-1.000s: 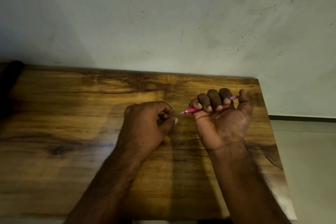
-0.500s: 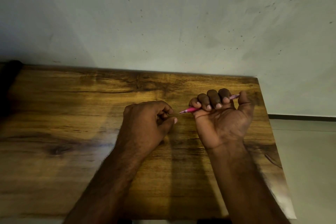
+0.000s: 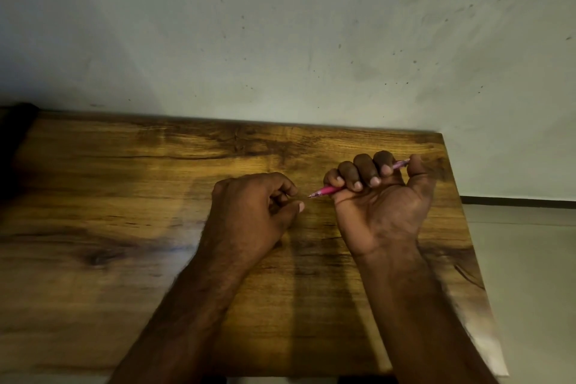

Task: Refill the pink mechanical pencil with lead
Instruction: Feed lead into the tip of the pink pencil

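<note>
In the right centre of the frame the right hand (image 3: 378, 196) is gripping the slim pink plastic mechanical pencil (image 3: 327, 189) in a palm-up fist, four fingers curled over the barrel and the thumb lying against the far end, so that only the tip section and a short pale-pink stretch near the thumb are showing. The pencil's long axis is running nearly level across the picture, slanting slightly: the pointed writing tip is aiming toward the left and a little down, and the cap end is rising toward the upper right. The left hand (image 3: 254, 210), just left of centre, is holding its fingers curled in with thumb and forefinger drawn together close to the pencil tip, as if pinching something fine; a lead would be too thin to make out here, so whether it is actually holding one I cannot tell. Judging from this, the person is probably feeding a lead in at the tip, or about to; whether any lead is already inside is not visible, and seating it and testing the click seem to be left. Both hands are hovering over the glossy brown wood-grain tabletop (image 3: 124, 196), with a scuffed pale wall (image 3: 280, 40) filling the upper frame.
</note>
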Available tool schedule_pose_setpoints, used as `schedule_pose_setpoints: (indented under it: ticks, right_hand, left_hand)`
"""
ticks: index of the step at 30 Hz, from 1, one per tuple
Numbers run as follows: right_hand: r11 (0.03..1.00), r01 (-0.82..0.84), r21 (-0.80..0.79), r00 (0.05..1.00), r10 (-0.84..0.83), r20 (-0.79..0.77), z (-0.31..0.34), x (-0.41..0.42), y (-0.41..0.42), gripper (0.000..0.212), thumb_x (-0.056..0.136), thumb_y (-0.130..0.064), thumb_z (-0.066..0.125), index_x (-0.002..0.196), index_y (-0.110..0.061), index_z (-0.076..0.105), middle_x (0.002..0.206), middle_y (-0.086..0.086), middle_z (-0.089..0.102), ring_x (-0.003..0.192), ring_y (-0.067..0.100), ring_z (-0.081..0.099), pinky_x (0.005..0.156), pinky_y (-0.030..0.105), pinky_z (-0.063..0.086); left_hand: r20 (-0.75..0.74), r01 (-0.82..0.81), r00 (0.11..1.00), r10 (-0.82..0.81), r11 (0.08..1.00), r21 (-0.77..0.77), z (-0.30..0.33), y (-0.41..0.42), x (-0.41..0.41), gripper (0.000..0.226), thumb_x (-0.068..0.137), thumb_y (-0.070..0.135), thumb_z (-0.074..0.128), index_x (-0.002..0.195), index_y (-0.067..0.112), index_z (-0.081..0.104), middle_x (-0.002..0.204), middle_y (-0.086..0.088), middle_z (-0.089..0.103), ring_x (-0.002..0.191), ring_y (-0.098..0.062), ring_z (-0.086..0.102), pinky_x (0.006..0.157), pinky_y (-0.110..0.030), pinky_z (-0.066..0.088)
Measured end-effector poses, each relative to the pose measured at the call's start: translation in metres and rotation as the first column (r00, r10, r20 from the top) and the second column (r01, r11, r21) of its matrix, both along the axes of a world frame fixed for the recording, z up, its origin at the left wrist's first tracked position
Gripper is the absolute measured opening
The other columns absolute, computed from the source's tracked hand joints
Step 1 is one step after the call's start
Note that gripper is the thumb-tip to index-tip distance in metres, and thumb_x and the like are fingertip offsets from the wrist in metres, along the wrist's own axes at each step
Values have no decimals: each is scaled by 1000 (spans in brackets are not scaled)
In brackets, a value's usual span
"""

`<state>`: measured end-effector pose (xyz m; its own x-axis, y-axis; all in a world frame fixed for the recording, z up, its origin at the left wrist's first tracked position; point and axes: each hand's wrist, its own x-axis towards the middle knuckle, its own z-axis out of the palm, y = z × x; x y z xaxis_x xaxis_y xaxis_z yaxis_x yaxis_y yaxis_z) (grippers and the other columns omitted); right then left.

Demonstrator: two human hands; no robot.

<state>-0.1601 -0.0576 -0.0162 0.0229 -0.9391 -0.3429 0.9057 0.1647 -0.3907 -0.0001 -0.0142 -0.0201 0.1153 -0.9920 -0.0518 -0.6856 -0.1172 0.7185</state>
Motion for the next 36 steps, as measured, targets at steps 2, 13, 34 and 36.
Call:
schedule_pose_setpoints:
  ticks: [2,13,34,36]
  right_hand:
    - [1000,-6,5,1000,6,14,-1,1,0,41,87,-52,41,65,-18,40,59,-1,28,58,17,24,62,34,30]
    - [1000,-8,-9,999,9,36,-1,1,1,41,84,-53,43,65,-18,40,59,-1,28,57,17,24,62,34,31]
    - [999,53,11,995,-53,82,1,-1,1,38,81,-51,44,63,-18,39,56,-2,27,55,17,24,60,32,31]
    - [999,52,14,994,-53,96,1,-2,0,39,82,-51,43,64,-17,40,58,-2,27,56,17,25,61,32,31]
  left_hand:
    - [1,1,1000,-1,1000,3,0,0,0,19,79,44,81,95,35,76,75,22,67,77,7,62,90,-46,56]
    - [-8,6,1000,-6,1000,6,0,0,0,18,79,42,82,95,35,75,76,21,68,77,6,63,90,-46,56]
    - [-31,0,1000,0,1000,18,1,0,1,16,80,42,81,93,37,74,74,22,67,77,6,62,92,-49,55]
    - [-30,-5,1000,6,1000,21,1,0,0,16,79,42,81,93,36,75,74,21,67,76,6,62,92,-48,55]
